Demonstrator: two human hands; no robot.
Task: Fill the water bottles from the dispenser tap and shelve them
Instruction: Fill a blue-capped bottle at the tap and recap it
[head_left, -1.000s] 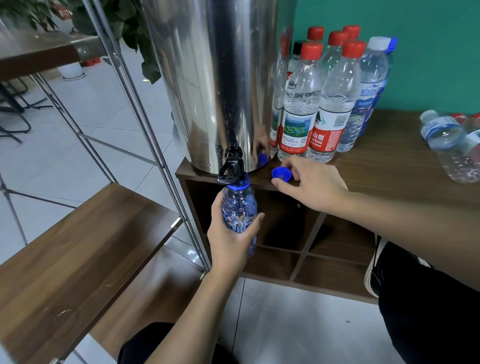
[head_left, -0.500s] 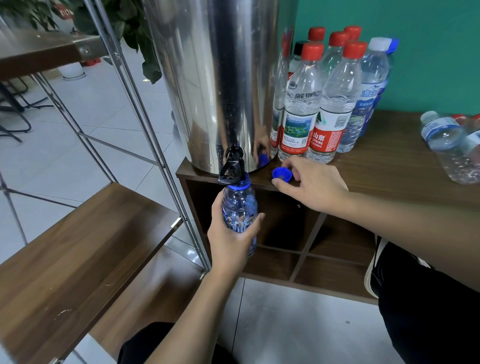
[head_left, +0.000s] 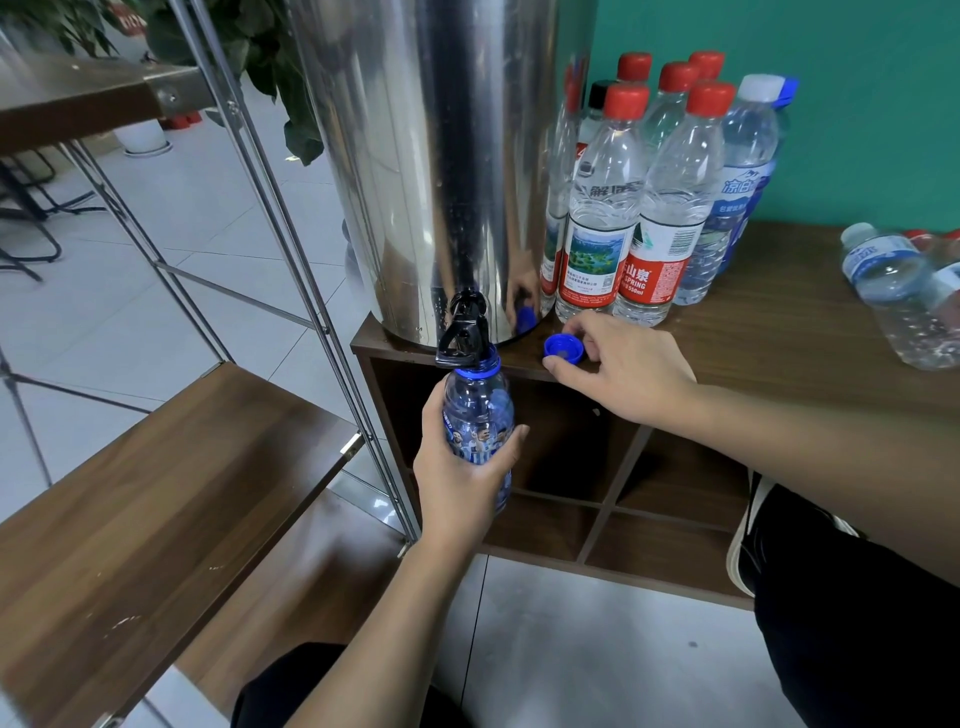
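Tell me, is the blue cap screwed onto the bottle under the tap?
No, the blue cap lies upturned on the cabinet top by the right hand, while the bottle sits open-necked under the tap.

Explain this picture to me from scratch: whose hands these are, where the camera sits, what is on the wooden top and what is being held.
There is no robot here. A person wears a wide-angle camera on the head, so you look forward and down at their own two bare hands.

The left hand grips an uncapped blue bottle and holds its mouth right under the black tap of a tall steel water dispenser. The right hand rests on the wooden cabinet top, fingertips around the loose blue cap lying open side up.

Beside the dispenser stand capped bottles, mostly red-capped. Further right, clear bottles lie on their sides. A wooden shelf on a metal frame is at the left.
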